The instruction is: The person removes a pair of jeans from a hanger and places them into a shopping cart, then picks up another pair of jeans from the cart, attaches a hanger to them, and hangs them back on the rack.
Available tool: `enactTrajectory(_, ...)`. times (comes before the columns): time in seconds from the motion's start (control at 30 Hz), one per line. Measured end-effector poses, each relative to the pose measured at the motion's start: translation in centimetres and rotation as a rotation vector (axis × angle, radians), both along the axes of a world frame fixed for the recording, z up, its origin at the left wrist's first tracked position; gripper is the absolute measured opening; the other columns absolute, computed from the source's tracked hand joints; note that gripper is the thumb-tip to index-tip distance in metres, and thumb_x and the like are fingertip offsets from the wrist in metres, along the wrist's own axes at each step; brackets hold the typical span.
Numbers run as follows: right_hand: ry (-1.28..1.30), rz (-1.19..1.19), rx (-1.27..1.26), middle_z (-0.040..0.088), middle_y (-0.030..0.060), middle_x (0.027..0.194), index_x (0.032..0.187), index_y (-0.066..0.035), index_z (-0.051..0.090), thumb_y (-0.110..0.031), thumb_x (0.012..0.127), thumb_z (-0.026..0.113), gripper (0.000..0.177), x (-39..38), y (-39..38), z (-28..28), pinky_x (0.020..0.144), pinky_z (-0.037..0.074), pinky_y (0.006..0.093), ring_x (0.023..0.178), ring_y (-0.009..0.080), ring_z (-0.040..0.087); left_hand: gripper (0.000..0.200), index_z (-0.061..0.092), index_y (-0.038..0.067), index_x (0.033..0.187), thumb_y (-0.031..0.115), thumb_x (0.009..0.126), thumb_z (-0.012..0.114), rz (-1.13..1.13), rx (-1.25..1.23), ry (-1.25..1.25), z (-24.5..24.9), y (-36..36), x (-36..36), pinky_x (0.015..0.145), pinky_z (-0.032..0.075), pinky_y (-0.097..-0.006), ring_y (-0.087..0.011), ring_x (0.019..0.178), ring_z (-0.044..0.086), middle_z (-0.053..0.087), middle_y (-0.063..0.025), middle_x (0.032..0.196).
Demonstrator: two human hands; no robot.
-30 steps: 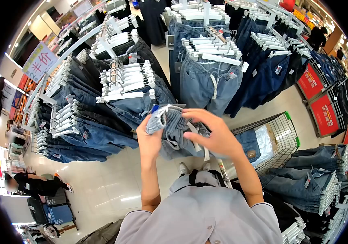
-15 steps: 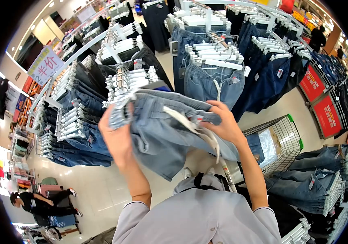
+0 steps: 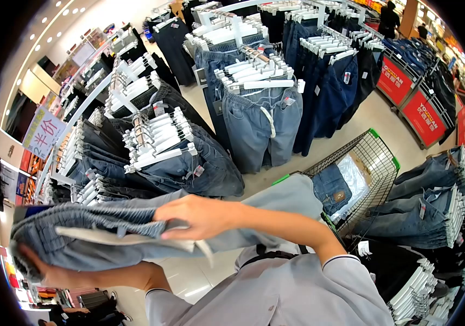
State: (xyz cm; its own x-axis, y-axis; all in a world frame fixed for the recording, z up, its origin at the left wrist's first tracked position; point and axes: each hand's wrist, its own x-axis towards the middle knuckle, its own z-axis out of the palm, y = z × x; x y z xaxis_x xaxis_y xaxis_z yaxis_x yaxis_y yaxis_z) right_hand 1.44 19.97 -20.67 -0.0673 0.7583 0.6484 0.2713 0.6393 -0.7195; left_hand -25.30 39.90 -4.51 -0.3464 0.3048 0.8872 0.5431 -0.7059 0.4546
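Grey-blue jeans (image 3: 105, 255) with an elastic waist and a pale drawstring stretch across the front of me, one leg trailing right toward the cart. My left hand (image 3: 53, 271) grips the waistband at the far left, its fingers partly hidden inside the cloth. Closed on the other end of the waistband is my right hand (image 3: 197, 216), just above the loose end of the drawstring (image 3: 118, 239). The waist opening lies between the two hands.
A wire shopping cart (image 3: 373, 163) with green corners stands at right, holding folded dark jeans (image 3: 330, 193) and a clear plastic package (image 3: 354, 187). Racks of hanging jeans (image 3: 262, 119) fill the front and left. More jeans (image 3: 422, 220) hang at right. A person (image 3: 88, 315) is at lower left.
Both hands have carried the jeans to the left and lower, with the waistband now stretched sideways. My view has turned, so the cart and the racks show more fully.
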Motion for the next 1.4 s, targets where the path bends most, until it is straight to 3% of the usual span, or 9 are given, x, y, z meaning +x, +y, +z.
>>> enactTrajectory(0.07, 0.058, 0.103, -0.012, 0.068, 0.0180, 0.102, 0.120, 0.004, 0.061, -0.014, 0.097, 0.070, 0.030, -1.7, 1.3, 0.4, 0.081, 0.058, 0.0397, 0.089, 0.0334, 0.069, 0.035, 0.069, 0.023, 0.137, 0.021, 0.104, 0.062, 0.116, 0.196, 0.125, 0.2, 2.8, -4.9, 0.096, 0.056, -0.0296, -0.0174, 0.102, 0.072, 0.071, -0.0072, 0.132)
enactTrajectory(0.13, 0.117, 0.194, -0.020, 0.069, 0.0185, 0.105, 0.124, 0.004, 0.060, -0.013, 0.097, 0.069, 0.033, -3.4, 2.6, 0.9, 0.083, 0.059, 0.0393, 0.090, 0.0327, 0.069, 0.039, 0.069, 0.017, 0.137, 0.010, 0.098, 0.068, 0.613, 0.353, 0.442, 1.1, 3.9, -9.5, 0.093, 0.056, -0.0324, -0.0191, 0.100, 0.071, 0.073, -0.0084, 0.126)
enactTrajectory(0.4, 0.249, 0.677, -0.089, 0.056, 0.0205, 0.142, 0.162, -0.006, 0.027, -0.017, 0.089, 0.074, 0.087, -12.6, 8.1, -0.3, 0.099, 0.058, 0.0397, 0.118, 0.0320, 0.064, 0.036, 0.071, 0.013, 0.133, 0.009, 0.097, 0.070, 0.427, 0.463, 0.289, 1.8, 1.6, -13.5, 0.093, 0.056, -0.0324, -0.0195, 0.100, 0.070, 0.073, -0.0098, 0.124)
enactTrajectory(0.77, 0.716, 1.238, -0.216, 0.049, 0.0148, 0.147, 0.163, -0.012, 0.017, -0.018, 0.085, 0.087, 0.105, -28.0, 12.9, -5.7, 0.102, 0.052, 0.0373, 0.130, 0.0230, 0.054, 0.033, 0.072, 0.007, 0.128, 0.008, 0.095, 0.072, 0.268, 0.439, 0.260, 0.9, 2.0, -15.6, 0.092, 0.056, -0.0325, -0.0200, 0.099, 0.069, 0.073, -0.0118, 0.122)
enactTrajectory(0.9, 0.645, 1.047, -0.376, 0.057, 0.0155, 0.137, 0.156, -0.004, 0.031, -0.024, 0.088, 0.083, 0.088, -25.0, 11.2, -5.2, 0.099, 0.056, 0.0374, 0.117, 0.0237, 0.063, 0.032, 0.073, 0.005, 0.126, 0.007, 0.094, 0.073, 0.132, 0.359, 0.225, 0.0, 2.5, -15.7, 0.092, 0.056, -0.0326, -0.0202, 0.099, 0.069, 0.073, -0.0125, 0.121)
enactTrajectory(1.03, 0.366, 0.303, -0.200, 0.062, 0.0037, 0.107, 0.120, -0.002, 0.058, -0.024, 0.093, 0.079, 0.041, -18.7, 11.4, -8.7, 0.079, 0.056, 0.0306, 0.098, 0.0100, 0.061, 0.031, 0.074, 0.003, 0.124, 0.007, 0.093, 0.074, -0.148, 0.077, 0.102, -3.2, 3.5, -14.1, 0.092, 0.056, -0.0326, -0.0203, 0.099, 0.068, 0.072, -0.0133, 0.120)
enactTrajectory(1.1, 0.573, 0.224, -0.393, 0.061, 0.0012, 0.090, 0.108, -0.003, 0.060, -0.021, 0.092, 0.079, 0.031, -13.5, 9.6, -9.6, 0.072, 0.054, 0.0290, 0.083, 0.0074, 0.061, 0.031, 0.074, 0.002, 0.123, 0.007, 0.093, 0.074, -0.303, -0.121, 0.037, -6.7, 4.1, -12.1, 0.092, 0.056, -0.0326, -0.0204, 0.099, 0.068, 0.072, -0.0136, 0.120)
enactTrajectory(1.17, 0.497, 0.046, -0.364, 0.064, 0.0001, 0.098, 0.108, -0.003, 0.060, -0.015, 0.093, 0.077, 0.026, -8.2, 7.4, -10.5, 0.072, 0.053, 0.0278, 0.087, 0.0053, 0.060, 0.032, 0.074, -0.003, 0.117, 0.009, 0.089, 0.080, -0.309, -0.350, -0.006, -11.0, 4.2, -8.8, 0.087, 0.055, -0.0332, -0.0202, 0.096, 0.067, 0.073, -0.0121, 0.113)
enactTrajectory(1.4, -0.048, -0.295, -0.407, 0.059, 0.0111, 0.084, 0.101, -0.002, 0.058, -0.010, 0.092, 0.071, 0.018, -2.2, 1.7, -5.4, 0.064, 0.048, 0.0370, 0.068, 0.0231, 0.059, 0.045, 0.075, -0.004, 0.108, 0.039, 0.095, 0.078, -0.687, -1.116, -0.291, -30.8, 7.0, -1.8, 0.087, 0.052, -0.0309, -0.0160, 0.092, 0.067, 0.075, -0.0094, 0.105)
